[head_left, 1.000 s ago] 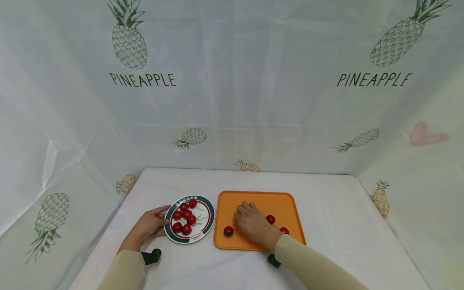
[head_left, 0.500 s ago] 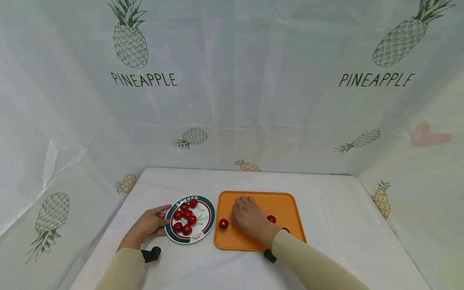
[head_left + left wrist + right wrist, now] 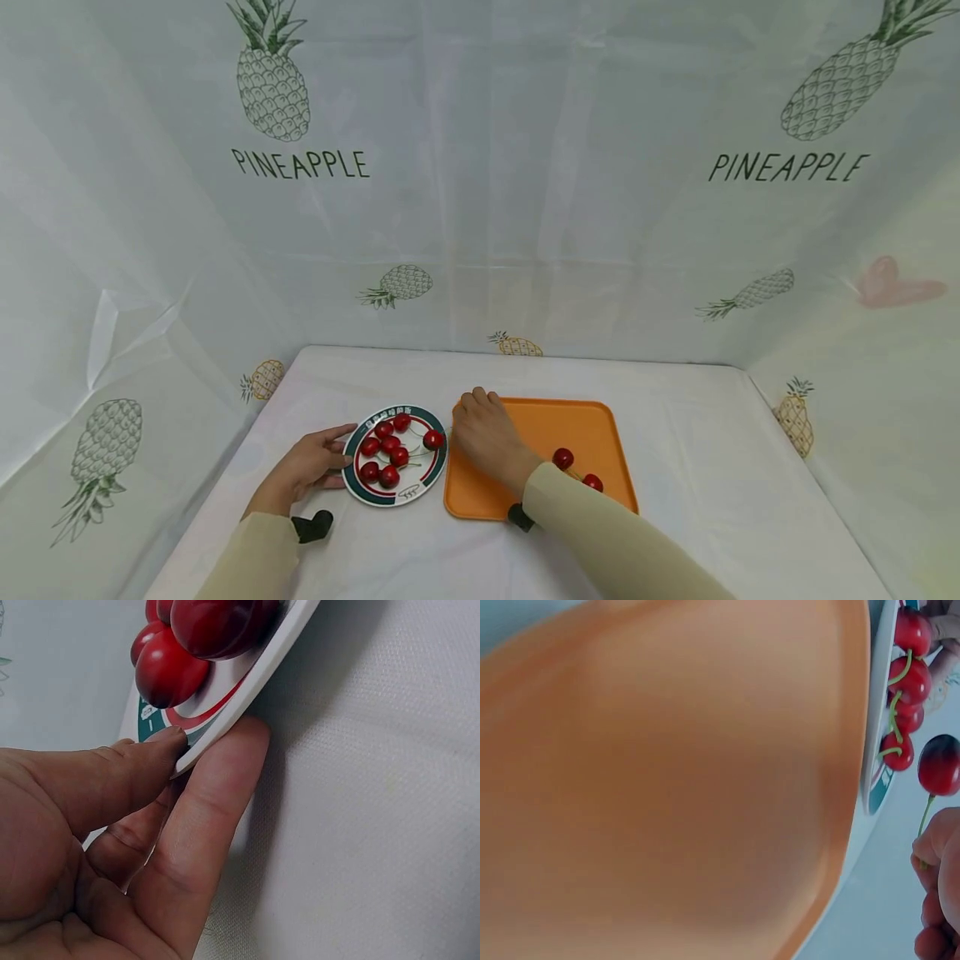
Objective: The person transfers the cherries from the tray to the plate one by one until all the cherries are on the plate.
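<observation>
My left hand (image 3: 309,464) pinches the left rim of a round white plate (image 3: 360,488) with a green border, thumb above and fingers under the rim in the left wrist view. On the plate lie several red cherries (image 3: 391,445). My right hand (image 3: 487,435), over the left side of an orange tray (image 3: 570,423), pinches a dark-red cherry (image 3: 939,766) by its green stem. In the head view that cherry hangs over the plate's right side. Two more cherries, a nearer one (image 3: 592,482) and a farther one (image 3: 562,458), lie at the tray's right.
Plate and tray stand side by side on a white cloth-covered table (image 3: 697,467). A white curtain (image 3: 510,208) printed with pineapples hangs behind and at both sides. Black wrist straps show at both sleeves.
My right hand has moved left and away across the tray, carrying the cherry from above the tray to over the plate. My left hand stays on the plate's rim.
</observation>
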### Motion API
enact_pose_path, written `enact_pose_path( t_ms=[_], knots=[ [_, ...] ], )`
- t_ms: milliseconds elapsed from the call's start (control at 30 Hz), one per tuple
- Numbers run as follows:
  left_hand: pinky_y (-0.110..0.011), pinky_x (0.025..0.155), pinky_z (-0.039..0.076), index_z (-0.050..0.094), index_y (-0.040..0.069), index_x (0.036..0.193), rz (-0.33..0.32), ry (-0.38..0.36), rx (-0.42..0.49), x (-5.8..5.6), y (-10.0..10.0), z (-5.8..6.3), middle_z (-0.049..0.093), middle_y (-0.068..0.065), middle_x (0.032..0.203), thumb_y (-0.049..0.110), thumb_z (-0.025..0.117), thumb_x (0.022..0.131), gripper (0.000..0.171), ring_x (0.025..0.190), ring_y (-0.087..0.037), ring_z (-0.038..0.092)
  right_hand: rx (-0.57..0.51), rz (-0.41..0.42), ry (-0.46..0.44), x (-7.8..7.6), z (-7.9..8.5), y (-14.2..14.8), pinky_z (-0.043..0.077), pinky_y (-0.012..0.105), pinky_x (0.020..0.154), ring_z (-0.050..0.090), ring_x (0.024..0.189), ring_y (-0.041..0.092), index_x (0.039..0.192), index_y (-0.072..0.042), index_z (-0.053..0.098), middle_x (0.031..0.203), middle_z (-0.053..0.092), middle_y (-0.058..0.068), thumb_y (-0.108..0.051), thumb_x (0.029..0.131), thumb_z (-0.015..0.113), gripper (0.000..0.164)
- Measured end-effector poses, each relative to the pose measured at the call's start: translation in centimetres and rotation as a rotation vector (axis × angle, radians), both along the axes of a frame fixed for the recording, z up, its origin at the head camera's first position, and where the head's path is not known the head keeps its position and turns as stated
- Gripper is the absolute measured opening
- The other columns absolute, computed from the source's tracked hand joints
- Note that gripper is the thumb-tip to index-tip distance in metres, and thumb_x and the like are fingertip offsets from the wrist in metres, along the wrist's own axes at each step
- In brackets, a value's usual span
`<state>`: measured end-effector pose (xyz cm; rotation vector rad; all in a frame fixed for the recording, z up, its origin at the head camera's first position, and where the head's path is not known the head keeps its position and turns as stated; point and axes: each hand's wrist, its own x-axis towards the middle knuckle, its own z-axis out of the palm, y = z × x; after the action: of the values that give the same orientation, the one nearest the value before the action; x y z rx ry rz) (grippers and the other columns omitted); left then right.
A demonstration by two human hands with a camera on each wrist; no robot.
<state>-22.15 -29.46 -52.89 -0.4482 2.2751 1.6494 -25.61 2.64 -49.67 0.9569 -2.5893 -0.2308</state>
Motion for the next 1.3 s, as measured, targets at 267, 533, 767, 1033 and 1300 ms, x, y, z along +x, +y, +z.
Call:
enact_pose_path(
  t_ms=[267, 533, 767, 1033, 1300],
  knots=[
    [-0.040, 0.076, 0.067, 0.045, 0.011, 0.160, 0.009, 0.005, -0.002, 0.0, 0.0, 0.0, 0.057, -0.030, 0.141, -0.004, 0.067, 0.098, 0.068, 0.085, -0.021, 0.072, 0.018, -0.056, -0.048, -0.7, -0.8, -2.8, 0.046, 0.034, 0.085, 0.046, 0.093, 0.023, 0.103, -0.007, 0.072, 0.091, 0.057, 0.003, -0.030, 0.101, 0.070, 0.023],
    [-0.039, 0.076, 0.066, 0.045, 0.012, 0.161, 0.008, -0.002, -0.006, 0.0, 0.0, -0.1, 0.056, -0.030, 0.145, -0.003, 0.066, 0.098, 0.068, 0.086, -0.021, 0.071, 0.080, -0.116, -0.049, -1.3, -1.8, -4.4, 0.050, 0.035, 0.094, 0.047, 0.098, 0.023, 0.112, -0.009, 0.072, 0.097, 0.059, 0.002, -0.043, 0.104, 0.064, 0.036],
    [-0.039, 0.076, 0.066, 0.045, 0.013, 0.161, 0.012, 0.002, -0.005, 0.0, 0.0, -0.2, 0.056, -0.029, 0.144, -0.002, 0.066, 0.098, 0.067, 0.086, -0.021, 0.071, 0.075, -0.145, -0.054, -1.4, -2.3, -5.3, 0.050, 0.033, 0.091, 0.048, 0.098, 0.023, 0.113, -0.010, 0.073, 0.096, 0.059, 0.002, -0.043, 0.103, 0.065, 0.035],
    [-0.039, 0.076, 0.066, 0.046, 0.013, 0.160, 0.017, 0.005, 0.006, 0.0, 0.0, -0.1, 0.056, -0.028, 0.141, -0.002, 0.066, 0.099, 0.066, 0.085, -0.021, 0.071, 0.081, -0.141, -0.054, -1.4, -2.4, -5.6, 0.047, 0.032, 0.085, 0.048, 0.096, 0.023, 0.114, -0.010, 0.071, 0.095, 0.057, 0.003, -0.040, 0.103, 0.066, 0.033],
    [-0.039, 0.074, 0.066, 0.047, 0.013, 0.159, 0.019, 0.006, 0.008, 0.1, 0.1, 0.0, 0.060, -0.026, 0.139, -0.003, 0.066, 0.098, 0.066, 0.083, -0.022, 0.071, 0.057, -0.147, -0.079, -1.3, -2.6, -5.6, 0.045, 0.032, 0.084, 0.047, 0.096, 0.023, 0.110, -0.009, 0.069, 0.093, 0.054, 0.003, -0.037, 0.105, 0.062, 0.029]
  ],
)
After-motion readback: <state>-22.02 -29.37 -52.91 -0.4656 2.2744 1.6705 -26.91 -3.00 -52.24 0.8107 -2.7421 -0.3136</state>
